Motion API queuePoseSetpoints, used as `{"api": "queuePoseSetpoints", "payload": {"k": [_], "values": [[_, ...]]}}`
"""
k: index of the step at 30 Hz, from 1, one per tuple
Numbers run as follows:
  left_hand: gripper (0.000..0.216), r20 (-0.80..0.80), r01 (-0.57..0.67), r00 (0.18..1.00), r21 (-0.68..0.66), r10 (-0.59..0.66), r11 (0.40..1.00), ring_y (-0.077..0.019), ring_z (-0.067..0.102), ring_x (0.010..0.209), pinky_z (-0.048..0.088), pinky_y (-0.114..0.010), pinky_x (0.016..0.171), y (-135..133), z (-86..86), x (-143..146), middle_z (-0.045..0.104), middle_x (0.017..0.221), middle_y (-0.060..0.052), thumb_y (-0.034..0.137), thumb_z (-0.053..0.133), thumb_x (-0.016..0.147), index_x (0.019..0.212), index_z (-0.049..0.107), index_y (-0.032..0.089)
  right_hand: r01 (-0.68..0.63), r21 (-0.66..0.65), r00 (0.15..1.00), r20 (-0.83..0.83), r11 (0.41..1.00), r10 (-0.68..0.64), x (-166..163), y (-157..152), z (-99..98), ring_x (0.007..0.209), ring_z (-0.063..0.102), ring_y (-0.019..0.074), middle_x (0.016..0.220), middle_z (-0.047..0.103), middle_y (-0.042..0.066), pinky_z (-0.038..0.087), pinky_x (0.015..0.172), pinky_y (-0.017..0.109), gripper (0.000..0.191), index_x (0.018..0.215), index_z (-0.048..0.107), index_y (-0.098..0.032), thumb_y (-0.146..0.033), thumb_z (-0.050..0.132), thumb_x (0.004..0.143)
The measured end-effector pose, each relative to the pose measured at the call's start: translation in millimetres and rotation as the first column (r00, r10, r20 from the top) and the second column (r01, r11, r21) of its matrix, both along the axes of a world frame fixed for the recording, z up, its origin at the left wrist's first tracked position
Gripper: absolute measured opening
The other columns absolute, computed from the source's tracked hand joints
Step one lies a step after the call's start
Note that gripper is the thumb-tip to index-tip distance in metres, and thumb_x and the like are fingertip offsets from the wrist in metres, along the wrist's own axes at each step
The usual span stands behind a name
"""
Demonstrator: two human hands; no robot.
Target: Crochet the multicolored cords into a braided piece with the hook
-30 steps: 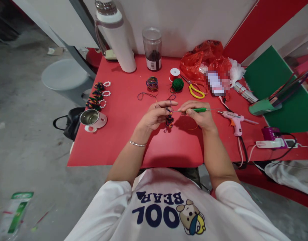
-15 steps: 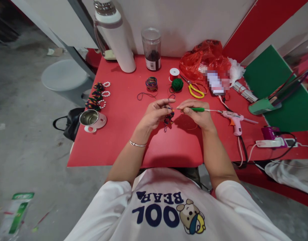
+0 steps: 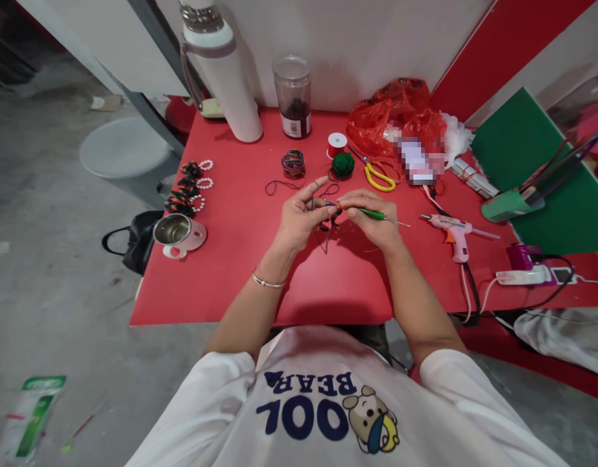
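Head view, twelve o'clock pointing away from the wearer, and both hands were in close over the red surface (image 3: pixel 235 285)! Left hand (image 3: pixel 299 219): thumb and fingers pinching a small dark, multicoloured yarn piece (image 3: pixel 334 219) at the centre, index finger raised. Right hand (image 3: pixel 384 232), tight alongside: fingers closed on a green-handled hook (image 3: pixel 373 213), its working tip lost to sight at the piece.

And how far along? Strand hanging loose, no pearls visible on it: the piece looked only partly made. Out at nine o'clock from it sat a mug (image 3: pixel 181 235); at three, a pink glue gun (image 3: pixel 453 233), both well apart from the hands. Just beyond the mug, three dark yarn bunches (image 3: pixel 186 188) with pearl rings (image 3: pixel 204 184) looked complete. How much remained, nobody could tell from here.

Farther off, yellow-handled scissors (image 3: pixel 379 178) lay between one and two, a green yarn ball (image 3: pixel 342 166) at twelve, a multicoloured yarn ball (image 3: pixel 293 163) at eleven. Right at the back: a clear jar (image 3: pixel 292 97) between eleven and twelve, a red bag (image 3: pixel 396 117) at one!
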State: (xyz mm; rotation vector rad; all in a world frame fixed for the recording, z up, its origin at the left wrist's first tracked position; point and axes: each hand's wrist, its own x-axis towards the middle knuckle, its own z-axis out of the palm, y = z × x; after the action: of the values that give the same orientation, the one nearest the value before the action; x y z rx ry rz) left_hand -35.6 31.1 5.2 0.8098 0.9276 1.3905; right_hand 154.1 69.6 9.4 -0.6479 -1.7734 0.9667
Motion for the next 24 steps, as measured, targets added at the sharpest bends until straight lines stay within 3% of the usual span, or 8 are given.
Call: {"api": "queuePoseSetpoints", "payload": {"k": [6, 12, 19, 21, 24], "values": [[0.098, -0.022, -0.041, 0.999, -0.008, 0.040, 0.999, -0.0085, 0.065, 0.058, 0.045, -0.018, 0.054, -1.3, 2.6, 3.5, 0.076, 0.073, 0.002, 0.015, 0.095, 0.065, 0.156, 0.056, 0.020, 0.005, 0.025, 1.000, 0.001, 1.000, -0.005, -4.3, -2.8, -2.4, 0.095, 0.076, 0.0174, 0.099, 0.080, 0.003, 0.062, 0.090, 0.036, 0.019, 0.102, 0.084, -0.031, -0.046, 0.076, 0.096], [0.106, -0.039, -0.088, 0.995, 0.032, 0.089, 0.996, -0.0086, 0.064, 0.056, 0.047, -0.019, 0.056, -1.1, 3.0, 7.8, 0.076, 0.072, 0.003, 0.013, 0.090, 0.068, 0.164, 0.045, 0.021, 0.105, 0.223, 0.992, 0.051, 0.969, -0.119, -10.9, -7.9, -7.1, 0.097, 0.075, 0.0182, 0.103, 0.080, 0.004, 0.062, 0.091, 0.037, 0.020, 0.105, 0.083, -0.031, -0.045, 0.071, 0.099], [0.112, -0.030, -0.088, 0.996, 0.033, 0.089, 0.996, -0.0093, 0.064, 0.055, 0.049, -0.020, 0.058, -0.5, 2.1, 9.4, 0.077, 0.073, 0.003, 0.015, 0.090, 0.067, 0.167, 0.041, 0.025, 0.120, 0.237, 0.987, 0.072, 0.964, -0.141, -11.7, -8.5, -10.1, 0.097, 0.076, 0.0182, 0.102, 0.080, 0.003, 0.063, 0.090, 0.037, 0.022, 0.107, 0.081, -0.030, -0.045, 0.066, 0.102], [0.113, -0.004, -0.094, 0.996, 0.014, 0.094, 0.996, -0.0088, 0.062, 0.054, 0.048, -0.020, 0.056, -0.3, 0.7, 9.5, 0.077, 0.073, 0.003, 0.015, 0.091, 0.066, 0.167, 0.041, 0.025, 0.142, 0.326, 0.978, 0.097, 0.935, -0.183, -11.9, -9.3, -13.9, 0.102, 0.076, 0.0195, 0.108, 0.080, 0.005, 0.063, 0.093, 0.039, 0.022, 0.112, 0.080, -0.031, -0.045, 0.065, 0.103], [0.114, 0.042, -0.076, 0.996, -0.018, 0.077, 0.997, -0.0083, 0.060, 0.052, 0.043, -0.019, 0.052, -0.3, -2.1, 11.4, 0.078, 0.075, 0.002, 0.018, 0.093, 0.066, 0.167, 0.039, 0.025, 0.179, 0.517, 0.953, 0.122, 0.837, -0.278, -12.8, -10.9, -22.1, 0.104, 0.076, 0.0205, 0.115, 0.079, 0.006, 0.062, 0.092, 0.039, 0.022, 0.120, 0.077, -0.032, -0.041, 0.067, 0.102]]}}
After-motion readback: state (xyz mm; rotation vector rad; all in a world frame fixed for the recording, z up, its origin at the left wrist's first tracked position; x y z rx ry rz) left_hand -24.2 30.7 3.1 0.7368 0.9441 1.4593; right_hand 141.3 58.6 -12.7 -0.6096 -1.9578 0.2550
